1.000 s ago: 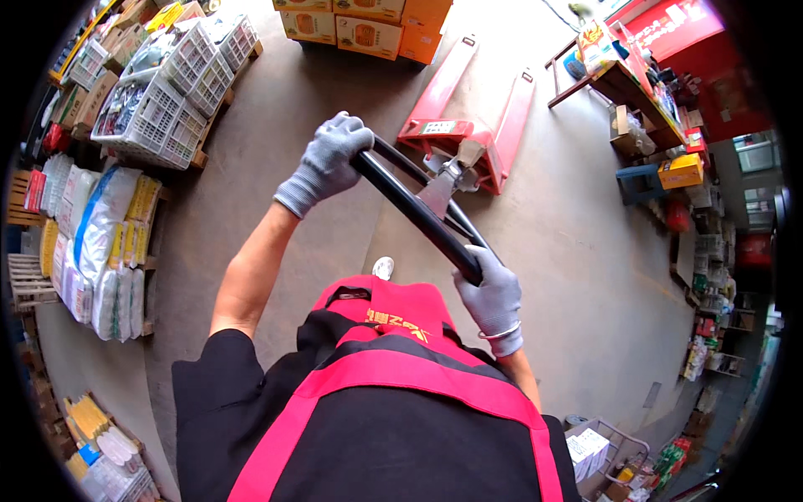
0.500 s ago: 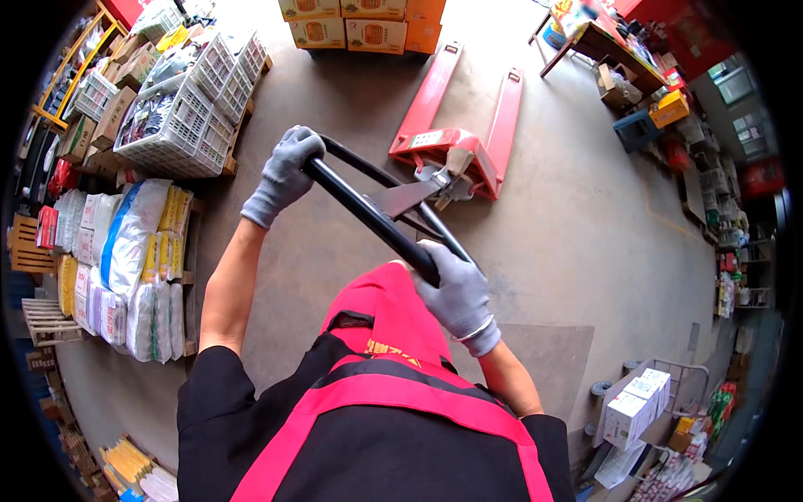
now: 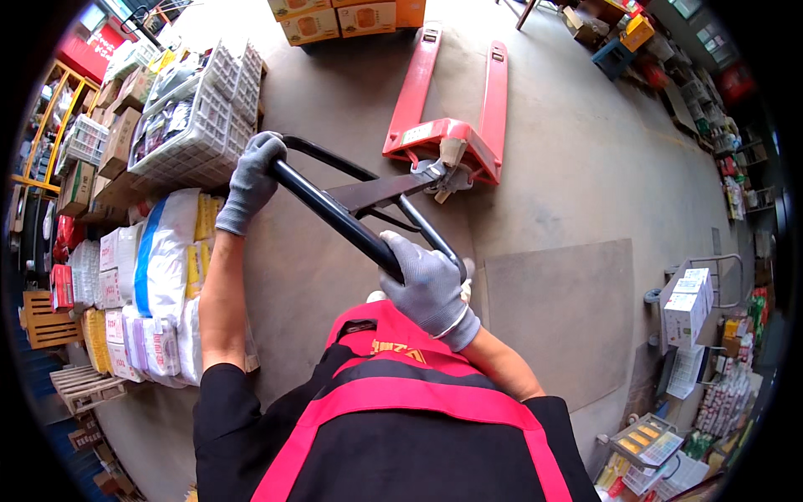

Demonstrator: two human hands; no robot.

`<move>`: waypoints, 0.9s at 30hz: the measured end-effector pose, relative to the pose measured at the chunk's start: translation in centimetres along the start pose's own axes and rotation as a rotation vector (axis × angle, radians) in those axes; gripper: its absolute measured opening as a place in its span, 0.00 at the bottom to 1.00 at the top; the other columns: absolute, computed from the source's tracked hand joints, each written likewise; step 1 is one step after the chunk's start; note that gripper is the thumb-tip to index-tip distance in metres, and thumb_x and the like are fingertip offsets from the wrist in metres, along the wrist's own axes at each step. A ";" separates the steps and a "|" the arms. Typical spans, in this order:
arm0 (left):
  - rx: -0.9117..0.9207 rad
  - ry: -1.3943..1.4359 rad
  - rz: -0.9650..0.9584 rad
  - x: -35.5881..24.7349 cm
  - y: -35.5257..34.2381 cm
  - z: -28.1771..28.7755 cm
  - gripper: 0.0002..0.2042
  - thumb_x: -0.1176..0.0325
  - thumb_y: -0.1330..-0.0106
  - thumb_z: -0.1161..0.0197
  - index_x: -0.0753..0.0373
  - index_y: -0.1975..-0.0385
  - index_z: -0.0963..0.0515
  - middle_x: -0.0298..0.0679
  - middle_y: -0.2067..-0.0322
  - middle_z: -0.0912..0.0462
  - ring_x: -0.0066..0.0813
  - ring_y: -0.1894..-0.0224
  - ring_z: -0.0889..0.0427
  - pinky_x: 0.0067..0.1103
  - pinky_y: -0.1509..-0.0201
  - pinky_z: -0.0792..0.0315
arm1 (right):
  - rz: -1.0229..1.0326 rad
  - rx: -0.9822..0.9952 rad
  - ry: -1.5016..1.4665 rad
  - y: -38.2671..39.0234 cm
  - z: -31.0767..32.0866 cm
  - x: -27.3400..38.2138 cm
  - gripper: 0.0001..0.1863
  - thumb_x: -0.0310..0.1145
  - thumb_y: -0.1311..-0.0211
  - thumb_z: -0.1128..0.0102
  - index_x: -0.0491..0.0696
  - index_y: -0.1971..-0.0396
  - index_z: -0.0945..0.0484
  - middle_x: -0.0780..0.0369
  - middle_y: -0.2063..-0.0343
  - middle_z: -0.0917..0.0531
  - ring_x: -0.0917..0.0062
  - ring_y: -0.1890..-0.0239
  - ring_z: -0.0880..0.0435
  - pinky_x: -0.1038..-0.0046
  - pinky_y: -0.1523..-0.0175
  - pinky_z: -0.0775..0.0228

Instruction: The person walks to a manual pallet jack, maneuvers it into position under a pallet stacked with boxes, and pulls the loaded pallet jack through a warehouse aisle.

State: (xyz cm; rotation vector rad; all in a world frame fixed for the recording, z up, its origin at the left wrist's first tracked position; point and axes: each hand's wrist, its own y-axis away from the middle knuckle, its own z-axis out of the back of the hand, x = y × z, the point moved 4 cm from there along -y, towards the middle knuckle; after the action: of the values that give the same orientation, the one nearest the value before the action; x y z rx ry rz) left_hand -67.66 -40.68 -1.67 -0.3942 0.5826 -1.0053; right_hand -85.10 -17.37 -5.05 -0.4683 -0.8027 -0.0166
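Note:
My left hand (image 3: 251,180), in a grey glove, is closed around the upper left end of the black looped handle (image 3: 328,213) of a red pallet jack (image 3: 475,149). My right hand (image 3: 424,290), also gloved in grey, grips the lower right part of that handle, close in front of my red-and-black apron (image 3: 370,403). The handle slants across my front, joined by a metal arm to the jack's body. The two red forks (image 3: 493,92) point away from me, toward stacked orange-and-white cartons (image 3: 360,18), with no load on them. My fingertips are partly hidden behind the bar.
At left stand stacked white crates (image 3: 213,109), wrapped sacks (image 3: 159,259) and a wooden pallet (image 3: 84,386). A trolley (image 3: 703,301) with white boxes is at right. A table with boxes (image 3: 631,33) is at top right, goods line the far right wall, and concrete floor (image 3: 560,326) lies between.
The handle and both hands have swung leftward, my right hand also coming closer to my body. The forks now point more straight ahead. The surroundings have shifted as my viewpoint turned.

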 end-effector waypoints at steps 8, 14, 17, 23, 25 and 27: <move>0.001 0.006 0.087 1.0 14.9 11.5 0.05 0.79 0.50 0.45 0.64 0.74 0.31 0.46 0.66 0.25 0.44 0.57 0.25 0.26 0.49 0.33 | 0.272 -0.112 -0.030 9.1 -7.1 12.7 0.25 0.29 0.60 0.39 0.44 0.55 0.27 0.61 0.82 0.23 0.69 0.81 0.22 0.69 0.73 0.32; 0.046 -0.020 0.194 -4.2 24.8 19.3 0.08 0.83 0.51 0.45 0.64 0.73 0.32 0.44 0.68 0.28 0.41 0.59 0.26 0.24 0.52 0.32 | 0.340 -0.138 -0.097 17.6 -8.7 20.4 0.24 0.29 0.57 0.40 0.41 0.54 0.26 0.66 0.84 0.28 0.75 0.84 0.28 0.73 0.74 0.37; 0.056 -0.114 0.140 -7.2 28.2 23.3 0.06 0.83 0.49 0.47 0.64 0.74 0.33 0.41 0.70 0.31 0.36 0.64 0.28 0.20 0.54 0.34 | 0.377 -0.198 -0.025 21.0 -8.2 24.4 0.23 0.28 0.55 0.40 0.40 0.55 0.26 0.66 0.84 0.29 0.76 0.84 0.28 0.73 0.75 0.38; 0.050 -0.104 0.224 -12.5 35.4 28.0 0.06 0.83 0.46 0.49 0.63 0.74 0.33 0.35 0.72 0.33 0.26 0.65 0.32 0.17 0.55 0.36 | 0.414 -0.314 -0.137 27.7 -5.7 28.2 0.12 0.29 0.53 0.39 0.47 0.65 0.21 0.64 0.86 0.31 0.71 0.84 0.29 0.68 0.77 0.39; 0.014 -0.094 0.214 -14.9 37.6 29.4 0.06 0.82 0.49 0.48 0.63 0.73 0.33 0.39 0.72 0.33 0.31 0.67 0.31 0.20 0.58 0.35 | 0.400 -0.354 -0.115 29.8 -4.9 29.1 0.11 0.31 0.54 0.38 0.48 0.67 0.21 0.64 0.86 0.30 0.71 0.84 0.27 0.68 0.78 0.37; -0.011 -0.107 0.222 -17.6 40.1 30.7 0.07 0.83 0.50 0.49 0.63 0.74 0.33 0.39 0.72 0.33 0.31 0.68 0.31 0.20 0.59 0.34 | 0.340 -0.293 0.053 32.8 -5.0 29.1 0.14 0.34 0.57 0.35 0.51 0.66 0.21 0.66 0.83 0.26 0.73 0.81 0.24 0.69 0.75 0.35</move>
State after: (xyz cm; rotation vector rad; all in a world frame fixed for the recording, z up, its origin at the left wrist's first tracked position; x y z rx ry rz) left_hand -28.86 -4.51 4.65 -0.3816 0.5229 -0.7641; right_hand -55.07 14.66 -0.80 -0.8737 -0.6623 0.1697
